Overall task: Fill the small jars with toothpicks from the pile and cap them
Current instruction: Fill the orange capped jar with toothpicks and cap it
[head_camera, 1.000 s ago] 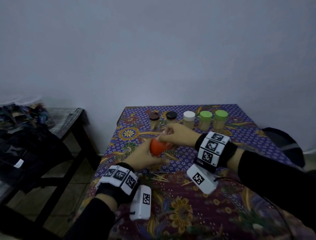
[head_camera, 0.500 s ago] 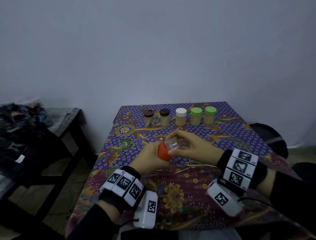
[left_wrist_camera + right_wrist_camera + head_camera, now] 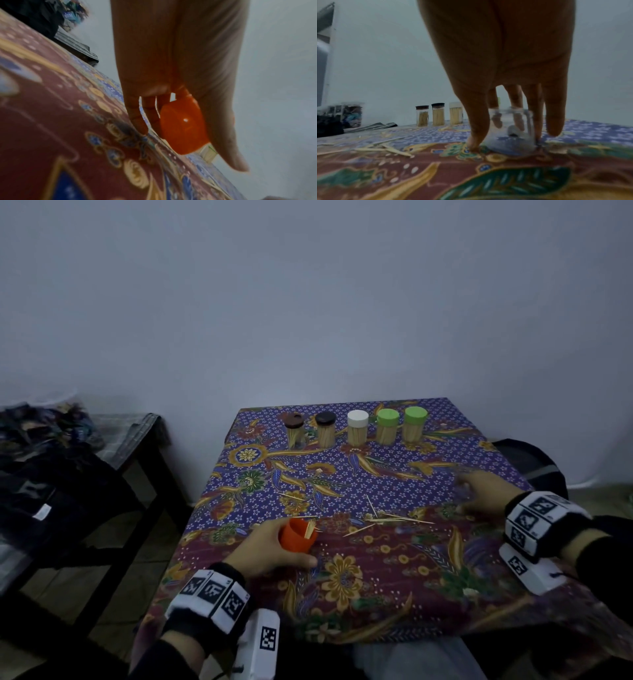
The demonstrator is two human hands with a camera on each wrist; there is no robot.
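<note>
My left hand (image 3: 297,543) grips an orange cap (image 3: 293,537) near the table's front left, open side up, with a few toothpicks (image 3: 310,529) standing in it. In the left wrist view my thumb and fingers (image 3: 150,115) curl round the orange cap (image 3: 181,128) just above the cloth. At the right side my right hand (image 3: 469,491) holds a small clear jar (image 3: 511,121) mouth up on the cloth, fingertips (image 3: 553,129) around its rim and sides. The jar looks empty. Loose toothpicks (image 3: 387,518) lie scattered between the hands.
Along the back of the patterned tablecloth (image 3: 342,583) stand several capped jars of toothpicks: two dark-lidded (image 3: 325,429), one white (image 3: 358,428), two green (image 3: 400,426). A dark side table (image 3: 130,440) with clothes stands to the left, a dark bag (image 3: 527,460) to the right.
The cap and jar, held together at mid-table before, are now apart. My right hand carried the clear jar right and down onto the cloth; my left lowered the orange cap.
</note>
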